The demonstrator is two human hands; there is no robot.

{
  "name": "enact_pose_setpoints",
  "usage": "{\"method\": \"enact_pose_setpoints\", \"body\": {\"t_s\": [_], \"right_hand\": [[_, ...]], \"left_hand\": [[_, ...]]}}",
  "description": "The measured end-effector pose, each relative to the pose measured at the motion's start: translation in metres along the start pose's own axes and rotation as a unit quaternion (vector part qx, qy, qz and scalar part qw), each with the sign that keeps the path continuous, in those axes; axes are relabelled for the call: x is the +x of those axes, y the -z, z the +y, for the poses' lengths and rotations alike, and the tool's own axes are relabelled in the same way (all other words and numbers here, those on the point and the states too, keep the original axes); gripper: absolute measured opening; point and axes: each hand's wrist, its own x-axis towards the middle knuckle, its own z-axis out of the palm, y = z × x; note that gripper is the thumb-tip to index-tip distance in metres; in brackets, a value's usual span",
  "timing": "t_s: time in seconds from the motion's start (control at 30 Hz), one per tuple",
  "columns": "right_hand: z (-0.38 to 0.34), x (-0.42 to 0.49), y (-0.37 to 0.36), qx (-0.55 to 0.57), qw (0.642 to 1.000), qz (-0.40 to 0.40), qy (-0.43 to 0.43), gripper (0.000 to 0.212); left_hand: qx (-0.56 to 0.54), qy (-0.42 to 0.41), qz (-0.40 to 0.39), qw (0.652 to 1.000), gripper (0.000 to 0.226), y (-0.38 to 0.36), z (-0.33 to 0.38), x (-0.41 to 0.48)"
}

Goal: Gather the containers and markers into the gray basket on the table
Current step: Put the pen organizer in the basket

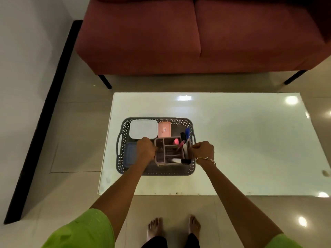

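The gray basket [179, 171] stands on the left half of the white table [241, 140]. Inside it lie a white lidded container [143, 128], a pink container [164, 129] and a blue lidded container [130, 154]. A mauve compartment organizer [169, 152] sits in the basket's right half, holding a pink marker [180, 144], a blue marker [187, 133] and a black-capped white marker [180, 160]. My left hand [146, 149] grips the organizer's left side. My right hand [202, 150] is closed against its right side.
A red sofa [197, 36] on black legs stands beyond the table. White wall with a black skirting [44, 113] runs along the left. My bare feet [172, 228] stand on the tiled floor just before the table's near edge.
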Motion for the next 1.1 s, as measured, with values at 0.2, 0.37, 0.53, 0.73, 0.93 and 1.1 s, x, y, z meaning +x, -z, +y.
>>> {"method": "enact_pose_setpoints", "body": {"t_s": [0.2,0.37,0.53,0.73,0.93,1.1], "right_hand": [[0.023,0.013,-0.048,-0.037,0.999,0.01,-0.033,0.02],[0.035,0.015,-0.063,-0.033,0.998,0.009,-0.052,0.019],[0.024,0.013,-0.056,-0.035,0.994,0.092,-0.04,0.021],[0.004,0.038,-0.04,-0.058,0.991,0.116,-0.02,0.025],[0.014,0.052,-0.048,-0.066,0.989,0.114,-0.064,0.024],[0.027,0.055,-0.058,-0.089,0.986,0.122,-0.072,0.017]], "left_hand": [[-0.026,-0.016,-0.02,0.999,0.024,-0.03,-0.042,0.03],[-0.06,-0.028,-0.056,0.996,0.021,-0.044,-0.065,0.038],[-0.073,-0.069,-0.004,0.995,0.019,-0.021,-0.069,0.04],[0.043,-0.117,0.143,0.982,0.023,0.04,-0.075,0.058],[0.122,-0.02,0.122,0.985,0.014,0.052,-0.111,0.075],[0.058,0.033,0.137,0.988,0.021,0.042,-0.129,0.082]]}}
